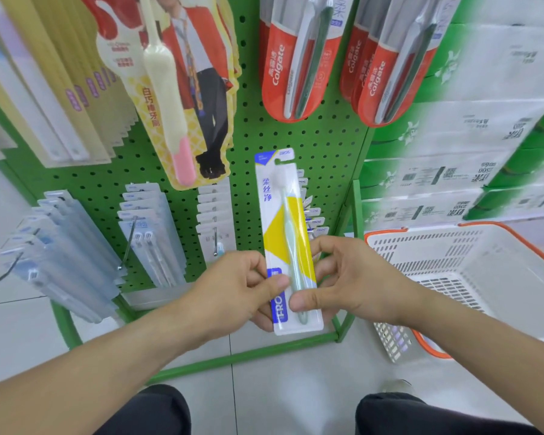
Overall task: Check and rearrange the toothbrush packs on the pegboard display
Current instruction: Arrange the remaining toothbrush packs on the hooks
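A long white and yellow toothbrush pack (285, 221) with a pale green brush stands upright in front of the green pegboard (327, 146). My left hand (236, 287) pinches its lower left edge, thumb on the front. My right hand (343, 284) grips the lower right edge, thumb on the front too. Behind the pack, a row of matching packs (313, 215) hangs on a peg. Two rows of red Colgate packs (296, 64) hang above. A yellow pack with a cream and pink brush (170, 98) hangs at upper left.
Bluish packs (63, 246) and clear packs (151, 237) hang on low pegs at left, with bare hook tips sticking out. A white basket with an orange rim (471, 277) sits on the floor at right. Stacked green and white boxes (484, 136) fill the right side.
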A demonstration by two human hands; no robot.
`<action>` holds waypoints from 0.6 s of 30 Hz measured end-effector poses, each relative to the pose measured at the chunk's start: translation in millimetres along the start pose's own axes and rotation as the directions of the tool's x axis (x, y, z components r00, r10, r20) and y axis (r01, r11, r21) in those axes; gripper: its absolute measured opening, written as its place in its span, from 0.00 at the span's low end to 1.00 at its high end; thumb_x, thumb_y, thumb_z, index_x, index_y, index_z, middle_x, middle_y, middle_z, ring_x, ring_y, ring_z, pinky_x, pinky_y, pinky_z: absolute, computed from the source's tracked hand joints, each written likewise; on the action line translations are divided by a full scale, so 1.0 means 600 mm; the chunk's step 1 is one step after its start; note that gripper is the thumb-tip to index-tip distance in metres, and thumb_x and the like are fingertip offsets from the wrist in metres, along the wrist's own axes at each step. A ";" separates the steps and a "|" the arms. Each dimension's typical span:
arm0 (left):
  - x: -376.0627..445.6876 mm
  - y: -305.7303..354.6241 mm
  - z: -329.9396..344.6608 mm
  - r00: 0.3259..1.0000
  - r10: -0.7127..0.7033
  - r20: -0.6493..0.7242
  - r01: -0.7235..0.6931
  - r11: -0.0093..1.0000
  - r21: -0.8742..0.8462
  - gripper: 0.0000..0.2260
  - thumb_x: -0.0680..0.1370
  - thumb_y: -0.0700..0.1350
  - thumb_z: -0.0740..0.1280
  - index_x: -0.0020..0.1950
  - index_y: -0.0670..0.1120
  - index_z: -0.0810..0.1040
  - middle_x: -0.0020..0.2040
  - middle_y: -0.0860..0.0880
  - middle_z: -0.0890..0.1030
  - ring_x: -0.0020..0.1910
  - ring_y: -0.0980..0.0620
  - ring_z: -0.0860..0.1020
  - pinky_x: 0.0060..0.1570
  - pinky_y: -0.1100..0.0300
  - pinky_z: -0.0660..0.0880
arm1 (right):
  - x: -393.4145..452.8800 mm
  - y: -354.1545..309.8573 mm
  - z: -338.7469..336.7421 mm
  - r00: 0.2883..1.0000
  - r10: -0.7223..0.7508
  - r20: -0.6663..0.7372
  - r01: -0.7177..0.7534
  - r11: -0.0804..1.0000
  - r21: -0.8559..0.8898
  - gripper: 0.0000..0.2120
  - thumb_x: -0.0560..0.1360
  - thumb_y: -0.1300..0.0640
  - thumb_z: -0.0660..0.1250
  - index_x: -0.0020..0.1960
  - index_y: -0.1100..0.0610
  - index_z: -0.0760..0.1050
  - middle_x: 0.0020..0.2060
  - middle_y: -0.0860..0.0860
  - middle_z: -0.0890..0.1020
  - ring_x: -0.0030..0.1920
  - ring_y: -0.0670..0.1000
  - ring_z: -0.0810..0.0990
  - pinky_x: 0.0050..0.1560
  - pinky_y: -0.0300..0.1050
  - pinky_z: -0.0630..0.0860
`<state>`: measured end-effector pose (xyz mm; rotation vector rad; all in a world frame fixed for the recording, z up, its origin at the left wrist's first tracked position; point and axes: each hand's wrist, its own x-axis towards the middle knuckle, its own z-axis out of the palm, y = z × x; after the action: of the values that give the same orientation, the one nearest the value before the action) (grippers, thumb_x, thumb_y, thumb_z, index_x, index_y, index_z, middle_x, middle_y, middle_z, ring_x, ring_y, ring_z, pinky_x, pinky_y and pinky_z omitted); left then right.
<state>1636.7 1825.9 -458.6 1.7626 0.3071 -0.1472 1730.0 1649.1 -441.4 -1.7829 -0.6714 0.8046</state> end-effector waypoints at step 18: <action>-0.016 -0.006 -0.003 0.989 -0.131 -0.066 0.137 0.987 0.089 0.10 0.81 0.46 0.66 0.59 0.43 0.72 0.47 0.43 0.85 0.39 0.40 0.85 0.42 0.51 0.82 | -0.004 0.007 0.017 0.988 0.118 0.100 -0.094 0.972 -0.216 0.11 0.77 0.62 0.73 0.48 0.59 0.69 0.32 0.56 0.84 0.41 0.59 0.87 0.36 0.50 0.84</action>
<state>1626.7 1827.4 -458.8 1.8408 0.4691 -0.2087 1720.9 1651.4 -447.6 -1.9895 -0.7641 0.9405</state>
